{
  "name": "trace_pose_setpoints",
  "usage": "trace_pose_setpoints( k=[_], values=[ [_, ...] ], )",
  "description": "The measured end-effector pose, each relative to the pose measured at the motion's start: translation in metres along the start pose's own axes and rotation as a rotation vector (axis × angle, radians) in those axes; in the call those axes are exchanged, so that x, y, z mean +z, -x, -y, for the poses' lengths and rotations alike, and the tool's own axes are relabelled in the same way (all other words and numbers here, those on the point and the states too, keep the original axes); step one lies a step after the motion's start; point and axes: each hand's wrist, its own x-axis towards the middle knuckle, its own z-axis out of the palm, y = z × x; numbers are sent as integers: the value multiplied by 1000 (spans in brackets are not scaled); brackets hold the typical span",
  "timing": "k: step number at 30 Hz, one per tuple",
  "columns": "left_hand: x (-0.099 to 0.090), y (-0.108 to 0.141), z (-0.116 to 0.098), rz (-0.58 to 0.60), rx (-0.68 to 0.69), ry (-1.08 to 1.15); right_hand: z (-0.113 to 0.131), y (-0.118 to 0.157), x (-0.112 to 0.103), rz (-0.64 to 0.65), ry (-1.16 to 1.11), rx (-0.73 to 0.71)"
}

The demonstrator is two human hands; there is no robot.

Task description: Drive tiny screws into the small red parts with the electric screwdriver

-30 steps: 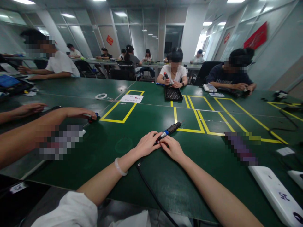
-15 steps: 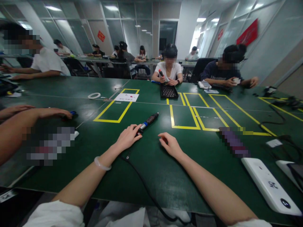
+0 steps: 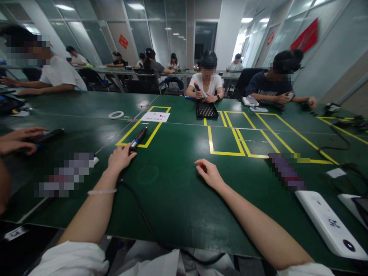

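Note:
My left hand (image 3: 119, 158) is closed around the rear end of a dark pen-shaped tool (image 3: 138, 138) with a blue band. The tool's front points away from me, over the near part of a yellow taped rectangle (image 3: 152, 134). From its rear a black cable (image 3: 143, 214) runs back over the table's near edge. My right hand (image 3: 211, 174) rests on the green table (image 3: 172, 203) with its fingers curled, thumb and fingertips a little apart, and nothing between them.
Further taped outlines (image 3: 228, 154) lie ahead and right. A dark phone-like object (image 3: 287, 172) and a white power bank (image 3: 330, 226) are at the right. A white paper (image 3: 156, 116) lies ahead. A neighbour's hands (image 3: 25, 138) are at the left; people sit opposite.
My left hand has moved left with the tool, onto the taped rectangle, and the cable has shifted with it. My right hand has stayed nearly still. The neighbour's hand at the left has drawn back.

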Motion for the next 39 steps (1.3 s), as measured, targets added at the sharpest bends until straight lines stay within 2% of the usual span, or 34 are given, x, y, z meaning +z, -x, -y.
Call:
trace_pose_setpoints(
  k=[4, 10, 13, 24, 27, 29, 31, 35, 39],
  values=[
    [-1, 1, 9, -48, -54, -9, 1, 0, 0, -3, -3, -3],
    [-6, 16, -9, -193, 30, -133, 2, 0, 0, -11, -7, 18],
    [-8, 19, -16, -214, 0, -152, 2, 0, 0, -22, -14, 36],
    [-7, 21, -20, -281, -43, -99, 2, 0, -1, -6, -32, 48],
    [-11, 24, -27, -345, -6, -15, 2, 0, -1, -3, -44, 59],
    [-14, 28, -40, -371, 55, 96, 2, 0, -1, 4, -52, 64],
    [-18, 35, -61, -338, 160, 259, 2, 0, 0, 11, -63, 65],
    [-21, 54, -120, -138, 471, 561, -3, 0, 2, 22, -101, 86],
    [-10, 63, -180, 42, 696, 662, -12, -2, 4, 37, -231, 149]
  ],
)
